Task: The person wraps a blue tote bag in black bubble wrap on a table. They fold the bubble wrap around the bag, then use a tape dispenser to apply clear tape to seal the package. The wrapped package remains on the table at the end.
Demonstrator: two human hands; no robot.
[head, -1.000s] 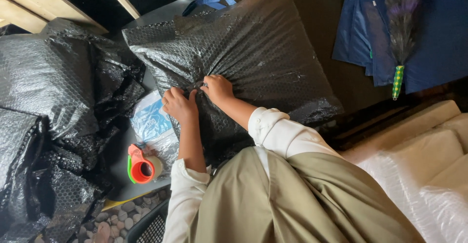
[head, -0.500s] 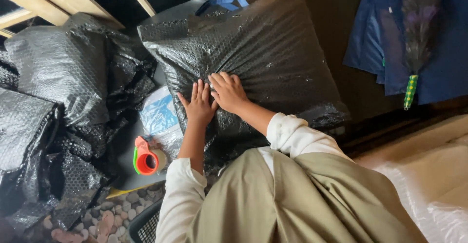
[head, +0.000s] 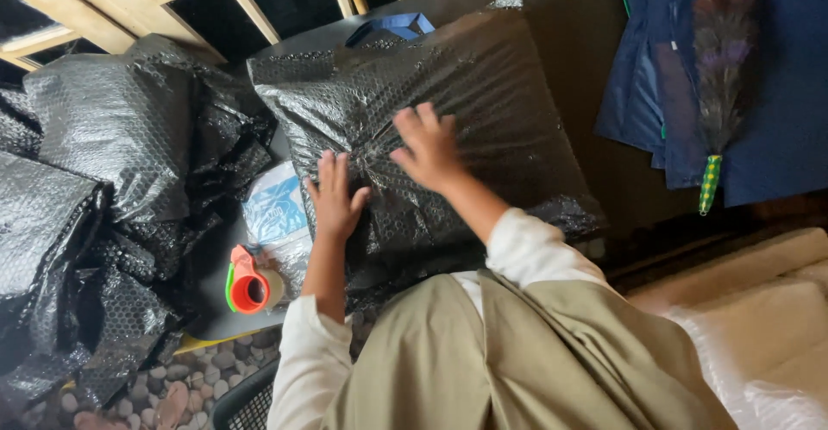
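A large parcel wrapped in black bubble wrap (head: 483, 76) lies on a dark table in front of me. My left hand (head: 335, 195) rests flat on its lower left part, fingers spread. My right hand (head: 429, 147) lies open on the middle of the wrap, slightly blurred. Neither hand holds anything. A blue object (head: 392, 26) sticks out from behind the parcel's top edge.
An orange and green tape dispenser (head: 247, 283) sits left of my left arm, beside a blue and white plastic packet (head: 274, 208). Heaps of black bubble wrap (head: 103, 137) fill the left. A feather duster (head: 720, 76) lies on dark blue cloth (head: 776, 119) at right.
My right hand has slid up and right across the wrap, away from the left. Both hands, pinching together a second ago, now lie flat with fingers spread.
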